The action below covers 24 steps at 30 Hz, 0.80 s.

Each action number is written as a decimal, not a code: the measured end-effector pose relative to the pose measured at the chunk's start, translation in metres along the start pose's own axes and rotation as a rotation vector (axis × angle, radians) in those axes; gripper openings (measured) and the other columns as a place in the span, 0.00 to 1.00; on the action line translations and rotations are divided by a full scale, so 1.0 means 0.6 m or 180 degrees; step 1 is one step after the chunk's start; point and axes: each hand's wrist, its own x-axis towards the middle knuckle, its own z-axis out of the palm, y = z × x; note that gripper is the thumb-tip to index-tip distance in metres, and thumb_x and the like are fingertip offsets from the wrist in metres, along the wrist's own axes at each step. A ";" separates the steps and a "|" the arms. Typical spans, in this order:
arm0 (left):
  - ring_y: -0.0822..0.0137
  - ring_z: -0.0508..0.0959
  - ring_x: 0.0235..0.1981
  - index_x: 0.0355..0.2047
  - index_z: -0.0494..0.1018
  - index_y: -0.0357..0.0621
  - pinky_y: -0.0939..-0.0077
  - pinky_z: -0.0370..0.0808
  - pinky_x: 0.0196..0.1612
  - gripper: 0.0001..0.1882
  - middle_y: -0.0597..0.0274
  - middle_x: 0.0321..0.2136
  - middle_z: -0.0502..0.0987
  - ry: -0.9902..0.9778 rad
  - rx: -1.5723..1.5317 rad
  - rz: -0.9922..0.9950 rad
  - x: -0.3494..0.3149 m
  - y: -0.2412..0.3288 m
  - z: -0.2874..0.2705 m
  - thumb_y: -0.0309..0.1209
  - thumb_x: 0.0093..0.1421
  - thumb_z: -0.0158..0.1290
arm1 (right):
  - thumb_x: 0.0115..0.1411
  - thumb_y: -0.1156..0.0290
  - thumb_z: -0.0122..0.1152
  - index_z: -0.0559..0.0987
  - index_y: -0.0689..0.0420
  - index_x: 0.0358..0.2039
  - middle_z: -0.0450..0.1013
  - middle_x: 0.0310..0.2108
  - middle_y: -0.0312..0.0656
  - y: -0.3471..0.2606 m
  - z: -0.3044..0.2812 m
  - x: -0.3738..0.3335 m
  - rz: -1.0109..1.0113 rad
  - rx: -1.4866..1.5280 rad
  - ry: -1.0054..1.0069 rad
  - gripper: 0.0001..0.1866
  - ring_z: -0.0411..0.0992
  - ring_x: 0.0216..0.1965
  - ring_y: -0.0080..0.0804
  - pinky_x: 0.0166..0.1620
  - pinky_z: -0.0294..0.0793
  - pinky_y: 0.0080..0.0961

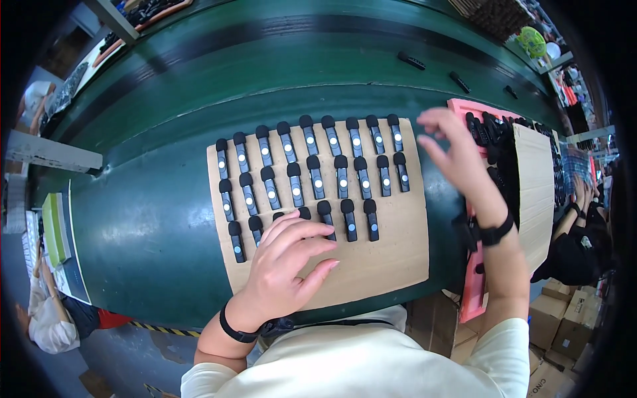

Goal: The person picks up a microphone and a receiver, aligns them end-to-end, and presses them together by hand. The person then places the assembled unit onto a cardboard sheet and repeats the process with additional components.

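Small black clip-on microphones [318,179] with foam tops lie in three rows on a flat cardboard sheet [391,265]. Most show a pale round dot on the body. Over the nearest row is my left hand [285,265], its fingers apart and nothing seen in them; it partly hides a few microphones. That row ends on the right with a microphone [370,220]. Beyond the sheet's right edge, my right hand [451,142] is raised with fingers spread and no object visible in it. It is nearest to a pink tray [474,106] of black microphones.
A cardboard piece [534,192] leans across the tray. Three black pieces, one of them a small part [411,61], lie on the green bench [146,219] at the far side. Cartons [574,318] stand at lower right. Other people work at both sides.
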 end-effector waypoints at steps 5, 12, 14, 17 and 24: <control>0.56 0.77 0.42 0.36 0.78 0.42 0.53 0.71 0.54 0.13 0.57 0.42 0.78 0.0017 -0.0028 -0.0010 0.002 -0.005 0.002 0.25 0.48 0.65 | 0.58 0.74 0.62 0.74 0.59 0.49 0.70 0.49 0.46 0.137 0.006 0.124 0.0182 -0.0544 0.0171 0.18 0.70 0.49 0.40 0.51 0.71 0.28; 0.55 0.78 0.43 0.35 0.78 0.41 0.52 0.70 0.56 0.13 0.55 0.41 0.79 0.0012 -0.0070 -0.0075 0.003 -0.011 -0.002 0.24 0.48 0.65 | 0.58 0.69 0.63 0.74 0.59 0.52 0.71 0.49 0.50 0.224 0.048 0.227 0.0312 -0.1593 0.0678 0.21 0.70 0.51 0.49 0.52 0.70 0.36; 0.56 0.78 0.42 0.36 0.78 0.41 0.53 0.72 0.54 0.12 0.57 0.42 0.78 0.0029 -0.0063 -0.0034 0.005 -0.011 -0.002 0.24 0.49 0.65 | 0.60 0.68 0.62 0.74 0.60 0.51 0.73 0.44 0.48 0.226 0.029 0.236 0.0682 -0.1519 0.0185 0.19 0.72 0.47 0.44 0.51 0.71 0.32; 0.55 0.78 0.42 0.36 0.78 0.41 0.53 0.72 0.54 0.12 0.56 0.42 0.78 0.0031 -0.0101 -0.0033 0.005 -0.010 -0.005 0.24 0.49 0.64 | 0.61 0.69 0.61 0.75 0.61 0.49 0.75 0.39 0.45 0.199 0.020 0.233 0.0861 -0.1074 -0.0082 0.18 0.73 0.43 0.37 0.49 0.72 0.28; 0.56 0.77 0.42 0.39 0.77 0.40 0.56 0.72 0.54 0.15 0.55 0.42 0.78 0.0201 -0.0389 -0.0051 -0.003 0.001 -0.019 0.24 0.49 0.64 | 0.61 0.77 0.59 0.78 0.60 0.46 0.74 0.34 0.34 -0.022 0.004 0.071 0.0960 0.1885 -0.0043 0.12 0.72 0.35 0.18 0.41 0.72 0.18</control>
